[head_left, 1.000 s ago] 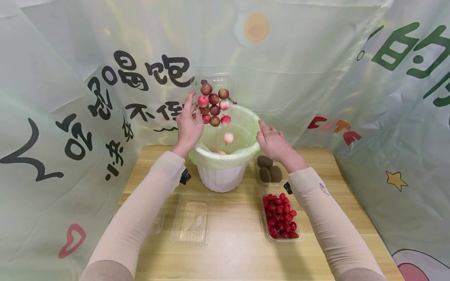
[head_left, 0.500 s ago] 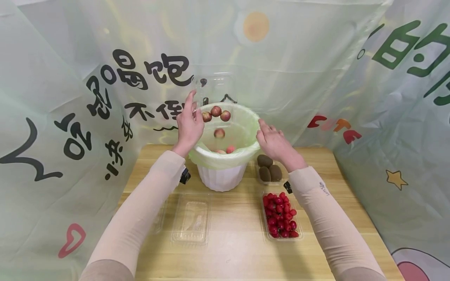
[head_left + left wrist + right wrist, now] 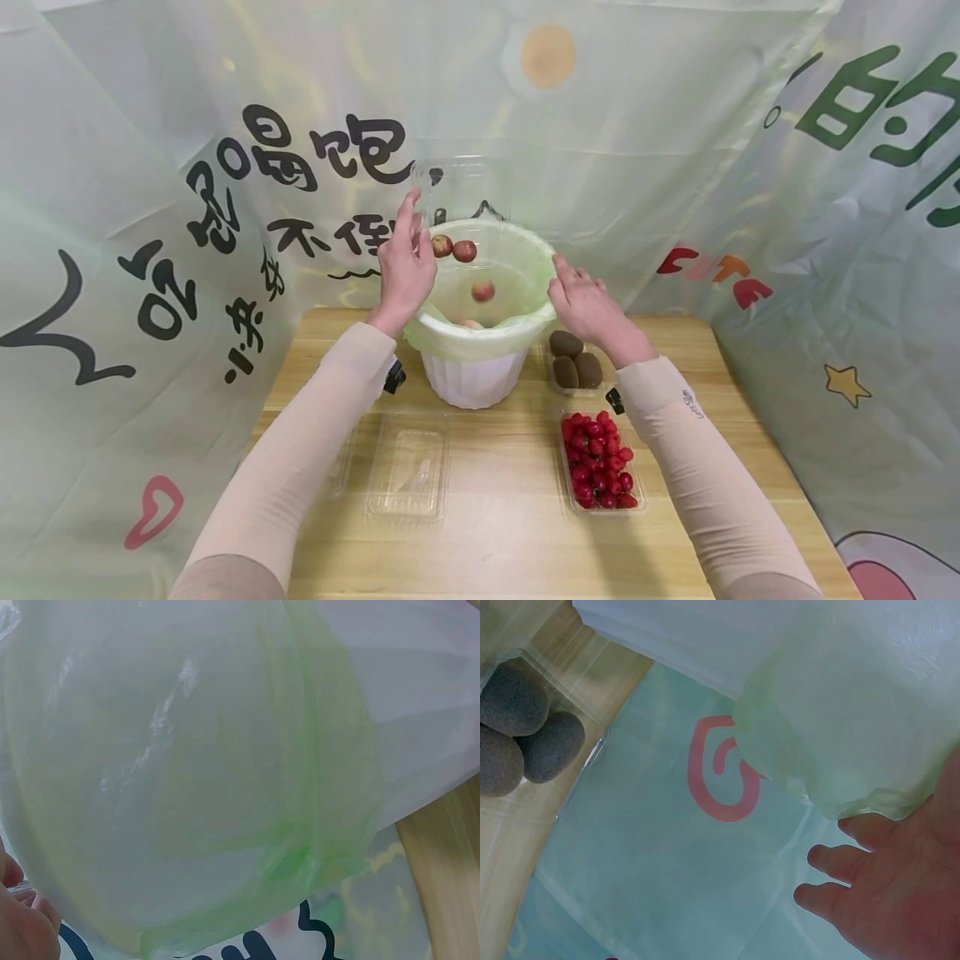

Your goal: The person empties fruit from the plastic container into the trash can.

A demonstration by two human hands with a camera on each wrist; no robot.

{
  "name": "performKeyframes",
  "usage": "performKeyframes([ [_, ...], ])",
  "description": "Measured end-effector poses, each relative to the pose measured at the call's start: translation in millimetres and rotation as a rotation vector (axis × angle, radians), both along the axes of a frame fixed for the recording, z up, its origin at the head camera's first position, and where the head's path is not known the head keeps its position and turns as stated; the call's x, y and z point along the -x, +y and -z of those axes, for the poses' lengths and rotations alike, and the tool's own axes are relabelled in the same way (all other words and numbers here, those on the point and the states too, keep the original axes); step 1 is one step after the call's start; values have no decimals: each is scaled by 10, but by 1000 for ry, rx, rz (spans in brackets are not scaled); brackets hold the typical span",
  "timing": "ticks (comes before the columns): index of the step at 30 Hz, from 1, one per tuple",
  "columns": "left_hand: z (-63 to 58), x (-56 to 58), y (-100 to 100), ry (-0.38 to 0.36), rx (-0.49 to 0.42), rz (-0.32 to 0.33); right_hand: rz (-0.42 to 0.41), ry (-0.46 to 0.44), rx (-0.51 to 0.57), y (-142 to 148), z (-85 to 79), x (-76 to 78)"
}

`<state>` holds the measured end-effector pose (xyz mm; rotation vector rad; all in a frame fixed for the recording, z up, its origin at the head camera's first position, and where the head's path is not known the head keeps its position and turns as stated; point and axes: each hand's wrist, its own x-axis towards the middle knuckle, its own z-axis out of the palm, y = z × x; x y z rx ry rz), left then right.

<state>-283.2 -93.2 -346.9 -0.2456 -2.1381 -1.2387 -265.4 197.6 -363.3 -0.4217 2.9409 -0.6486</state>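
My left hand point(image 3: 407, 271) holds a clear plastic box point(image 3: 465, 183) by its left side, tipped over a white bin point(image 3: 474, 379) lined with a pale green bag point(image 3: 517, 321). Two small reddish plum-like fruits point(image 3: 465, 251) sit at the box's low end. Another such fruit point(image 3: 483, 290) shows lower, over the bin's mouth, and part of one more peeks above the near rim. My right hand point(image 3: 588, 308) grips the bin's right rim; in the right wrist view its other fingers point(image 3: 840, 862) spread outside the bag. The left wrist view shows mostly the liner, with little of the hand.
A box of brown kiwifruit point(image 3: 576, 367) stands right of the bin. Nearer is a box of small red fruits point(image 3: 597, 462). An empty clear box point(image 3: 408, 475) lies front left, another partly behind the left sleeve. Printed cloth point(image 3: 637, 167) encloses the wooden table point(image 3: 495, 533).
Most of the plum-like fruits have tumbled out of the tilted box into the bin; only a couple stay at its low end. Both hands have kept nearly the same place.
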Motion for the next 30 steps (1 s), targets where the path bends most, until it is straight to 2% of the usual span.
performKeyframes([
  [22, -4, -14, 9, 62, 10, 32, 1, 10, 4, -2, 0, -12],
  [30, 5, -15, 5, 59, -3, 54, 4, 14, 13, -1, -8, -22],
])
